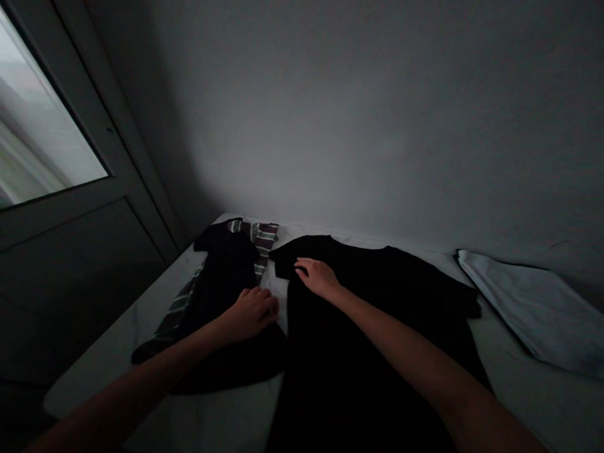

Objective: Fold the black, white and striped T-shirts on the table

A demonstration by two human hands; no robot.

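Note:
A black short-sleeved T-shirt (pixel 376 363) lies spread out flat, its neckline toward the wall. My right hand (pixel 318 277) is over its upper left part, beside the left-hand sleeve, with thumb and fingers apart and nothing seen between them. My left hand (pixel 255 312) is at the gap between this shirt and a smaller pile of dark clothing (pixel 228 260) on the left. Its fingers are curled in, and whatever they may hold is hidden. Striped cloth (pixel 178 311) shows from under the dark clothing.
The clothes lie on a white marble-patterned table (pixel 126 352) against a grey wall (pixel 346 121). A light-coloured folded cloth (pixel 538 310) with a dark edge lies at the right. A door (pixel 81 243) with a glass pane stands at the left. The light is dim.

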